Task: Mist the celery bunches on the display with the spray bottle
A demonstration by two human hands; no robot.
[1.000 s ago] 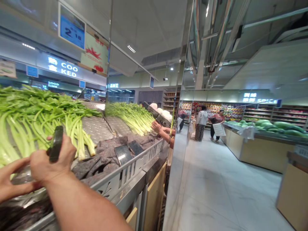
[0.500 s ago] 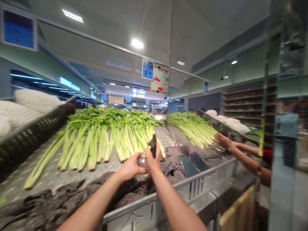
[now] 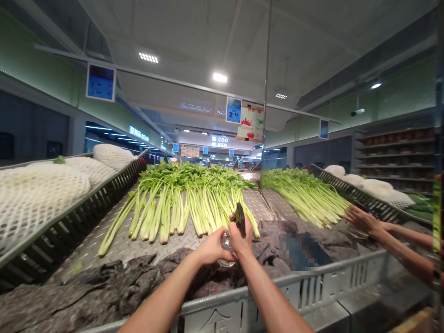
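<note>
A spray bottle [image 3: 226, 240] with a clear body and a black trigger head is held over the front of the celery display. My left hand [image 3: 213, 247] curls round the clear body from the left side. My right hand [image 3: 241, 235] is closed about the bottle's neck, just below the black head, which points away from me; its fingertips are partly hidden. Beyond both hands lies a row of celery [image 3: 187, 199], leaves to the back and pale stalk ends toward me, on a sloped metal tread plate [image 3: 86, 259].
Crumpled dark grey cloth [image 3: 135, 282] lies along the front, behind a grey plastic crate wall [image 3: 215, 314]. A dark flat object [image 3: 305, 252], partly pixelated, rests on it. White-netted produce [image 3: 45, 189] fills the left, past a dark crate edge [image 3: 90, 212]. A mirror [image 3: 312, 148] at right reflects the display and arms.
The view has shifted left, so the display appears further right and more of the netted produce shows. Both hands keep the same hold on the spray bottle.
</note>
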